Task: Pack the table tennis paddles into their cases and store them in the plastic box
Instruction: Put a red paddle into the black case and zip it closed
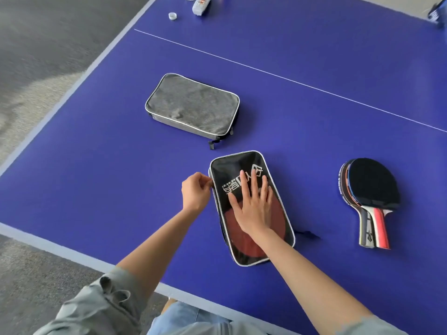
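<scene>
A black case (238, 166) with white piping and a clear window lies on the blue table (96, 189) in front of me; a red paddle face shows through the window. My right hand (252, 207) lies flat on top of it, fingers spread. My left hand (196, 193) pinches something at the case's left edge, probably the zipper pull. A grey case (193, 106) lies shut farther back to the left. Loose paddles (370, 197), black rubber on top, are stacked at the right. No plastic box is in view.
A white line (290, 79) crosses the table behind the cases. A bottle cap (172, 16) and a lying bottle (200, 4) sit at the far edge. A dark object (437, 12) is at the top right corner. Grey carpet lies left of the table.
</scene>
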`<action>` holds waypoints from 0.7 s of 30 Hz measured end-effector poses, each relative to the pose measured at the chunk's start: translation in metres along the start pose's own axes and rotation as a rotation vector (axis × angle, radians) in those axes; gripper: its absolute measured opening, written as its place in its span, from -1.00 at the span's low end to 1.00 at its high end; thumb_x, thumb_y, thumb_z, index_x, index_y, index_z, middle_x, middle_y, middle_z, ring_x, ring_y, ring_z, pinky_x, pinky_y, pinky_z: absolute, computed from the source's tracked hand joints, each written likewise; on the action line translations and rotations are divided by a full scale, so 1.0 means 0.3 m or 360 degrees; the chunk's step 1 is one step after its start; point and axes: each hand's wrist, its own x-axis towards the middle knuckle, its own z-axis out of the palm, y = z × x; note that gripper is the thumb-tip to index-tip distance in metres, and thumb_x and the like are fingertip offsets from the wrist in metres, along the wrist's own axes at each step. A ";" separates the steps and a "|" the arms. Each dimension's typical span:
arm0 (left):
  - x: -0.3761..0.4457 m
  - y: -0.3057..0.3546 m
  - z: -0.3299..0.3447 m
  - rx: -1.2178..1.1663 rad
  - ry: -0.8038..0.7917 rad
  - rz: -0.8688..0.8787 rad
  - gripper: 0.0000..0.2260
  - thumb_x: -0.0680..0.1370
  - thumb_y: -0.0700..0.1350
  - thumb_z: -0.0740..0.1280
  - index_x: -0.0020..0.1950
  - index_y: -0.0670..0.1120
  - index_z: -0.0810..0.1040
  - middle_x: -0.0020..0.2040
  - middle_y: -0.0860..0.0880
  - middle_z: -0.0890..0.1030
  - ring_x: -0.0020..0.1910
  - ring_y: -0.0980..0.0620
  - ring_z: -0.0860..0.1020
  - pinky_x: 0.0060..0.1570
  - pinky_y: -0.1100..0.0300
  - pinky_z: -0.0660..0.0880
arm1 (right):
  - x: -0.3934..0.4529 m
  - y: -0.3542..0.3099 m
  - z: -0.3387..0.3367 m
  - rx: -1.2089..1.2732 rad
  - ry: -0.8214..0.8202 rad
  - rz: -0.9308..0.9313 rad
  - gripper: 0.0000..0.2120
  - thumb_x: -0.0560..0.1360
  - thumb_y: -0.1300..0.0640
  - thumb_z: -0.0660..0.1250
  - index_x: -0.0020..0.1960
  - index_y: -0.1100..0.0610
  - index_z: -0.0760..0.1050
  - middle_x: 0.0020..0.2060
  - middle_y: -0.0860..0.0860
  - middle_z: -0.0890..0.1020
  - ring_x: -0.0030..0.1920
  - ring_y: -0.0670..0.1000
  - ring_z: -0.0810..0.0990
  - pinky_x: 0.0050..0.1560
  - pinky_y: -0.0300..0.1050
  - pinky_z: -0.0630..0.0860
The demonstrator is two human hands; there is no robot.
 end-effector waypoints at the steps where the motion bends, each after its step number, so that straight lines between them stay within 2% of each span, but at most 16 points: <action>1: 0.022 0.023 0.020 0.0051 -0.0037 0.0031 -0.87 0.48 -0.32 0.26 -0.18 -0.17 0.57 -0.16 -0.06 0.68 -0.21 -0.02 0.57 -0.20 0.24 0.45 | -0.014 0.002 0.004 -0.0008 -0.0016 0.0063 -0.34 0.56 -0.28 -0.07 0.51 -0.09 -0.29 0.55 0.05 -0.13 0.54 0.23 -0.08 0.48 0.20 -0.06; 3: 0.060 0.067 0.061 0.0113 -0.0120 0.0084 -0.89 0.49 -0.30 0.27 -0.16 -0.18 0.58 -0.13 -0.07 0.67 -0.18 -0.04 0.57 -0.14 0.20 0.46 | -0.034 0.004 0.011 -0.0019 -0.0034 0.0190 -0.32 0.55 -0.30 -0.07 0.49 -0.07 -0.33 0.55 0.10 -0.15 0.52 0.29 -0.08 0.45 0.24 -0.04; 6: 0.094 0.099 0.090 0.0126 -0.0227 0.0165 -0.90 0.49 -0.29 0.32 -0.20 -0.15 0.57 -0.14 -0.09 0.67 -0.24 0.02 0.53 -0.17 0.23 0.42 | -0.020 0.035 -0.007 -0.0014 -0.0030 0.0248 -0.30 0.52 -0.34 -0.11 0.52 -0.08 -0.28 0.55 0.09 -0.14 0.51 0.31 -0.06 0.43 0.25 0.03; 8: 0.102 0.089 0.082 0.0095 -0.0268 0.0177 -0.88 0.49 -0.27 0.35 -0.24 -0.12 0.54 -0.14 -0.08 0.68 -0.21 0.02 0.57 -0.12 0.23 0.46 | 0.013 0.070 -0.029 -0.0098 0.0020 0.0005 -0.33 0.52 -0.34 -0.13 0.54 -0.09 -0.17 0.56 0.04 -0.11 0.52 0.27 -0.07 0.45 0.20 0.09; 10: 0.104 0.066 0.065 0.0074 -0.0289 0.0170 -0.91 0.50 -0.24 0.36 -0.21 -0.14 0.56 -0.13 -0.07 0.68 -0.14 -0.02 0.61 -0.01 0.17 0.52 | 0.053 0.096 -0.041 -0.0122 0.0000 -0.0269 -0.38 0.54 -0.32 -0.09 0.54 -0.14 -0.11 0.56 0.00 -0.11 0.54 0.23 -0.13 0.50 0.22 0.05; 12: 0.104 0.049 0.052 0.0104 -0.0297 0.0199 -0.94 0.50 -0.23 0.37 -0.18 -0.17 0.58 -0.14 -0.07 0.68 -0.13 -0.03 0.61 0.02 0.16 0.52 | 0.077 0.103 -0.036 -0.0149 -0.0008 -0.0368 -0.41 0.55 -0.30 -0.10 0.53 -0.17 -0.11 0.56 -0.03 -0.14 0.54 0.22 -0.17 0.50 0.25 0.00; 15: 0.100 0.038 0.042 0.0140 -0.0296 0.0271 -0.93 0.50 -0.24 0.38 -0.19 -0.18 0.58 -0.14 -0.08 0.68 -0.15 -0.02 0.60 -0.04 0.17 0.52 | 0.074 0.095 -0.022 -0.0182 0.0051 -0.0308 -0.43 0.56 -0.30 -0.12 0.52 -0.20 -0.10 0.56 -0.06 -0.11 0.54 0.19 -0.16 0.51 0.24 -0.02; 19: 0.036 0.002 0.030 0.0172 -0.0297 0.0354 -0.91 0.48 -0.29 0.38 -0.22 -0.21 0.57 -0.18 -0.09 0.68 -0.27 0.09 0.51 -0.28 0.47 0.37 | 0.069 0.088 -0.029 -0.0181 0.0067 -0.0279 -0.43 0.56 -0.29 -0.11 0.52 -0.20 -0.08 0.56 -0.06 -0.09 0.55 0.17 -0.15 0.51 0.24 -0.01; 21: -0.026 -0.036 0.023 0.0158 -0.0301 0.0362 -0.90 0.48 -0.34 0.36 -0.24 -0.24 0.56 -0.20 -0.09 0.68 -0.31 0.13 0.50 -0.31 0.49 0.37 | 0.065 0.082 -0.032 -0.0193 0.0073 -0.0268 -0.44 0.56 -0.29 -0.11 0.53 -0.19 -0.06 0.56 -0.06 -0.08 0.55 0.18 -0.14 0.50 0.25 -0.02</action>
